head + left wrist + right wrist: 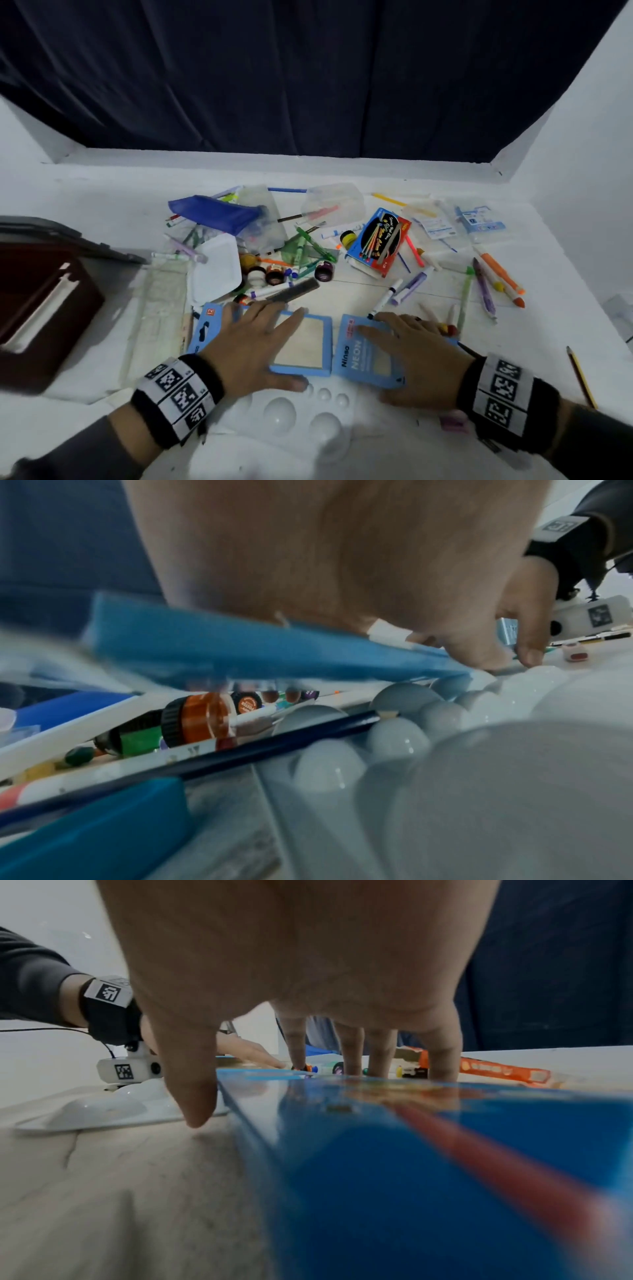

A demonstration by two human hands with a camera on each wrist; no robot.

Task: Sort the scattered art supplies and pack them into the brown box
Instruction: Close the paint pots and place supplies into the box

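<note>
Two flat blue marker packs lie side by side at the table's near edge. My left hand (274, 346) spans the left blue pack (327, 342), fingers over its far edge, thumb at its near edge. In the left wrist view that pack (240, 653) sits tilted under my palm (342, 561). My right hand (404, 356) grips the blue NEON pack (356, 359). The right wrist view shows its fingers (352, 1047) dropping past the far end of that pack (411, 1150), thumb beside its left edge. The open brown box (44, 308) stands at the far left.
A white paint palette (281, 411) lies under my wrists. Beyond the packs lie a white tray (219, 267), paint jars (274, 272), a blue pouch (212, 212), a pen box (380, 240) and scattered markers (500, 274). A pencil (582, 377) lies at the right.
</note>
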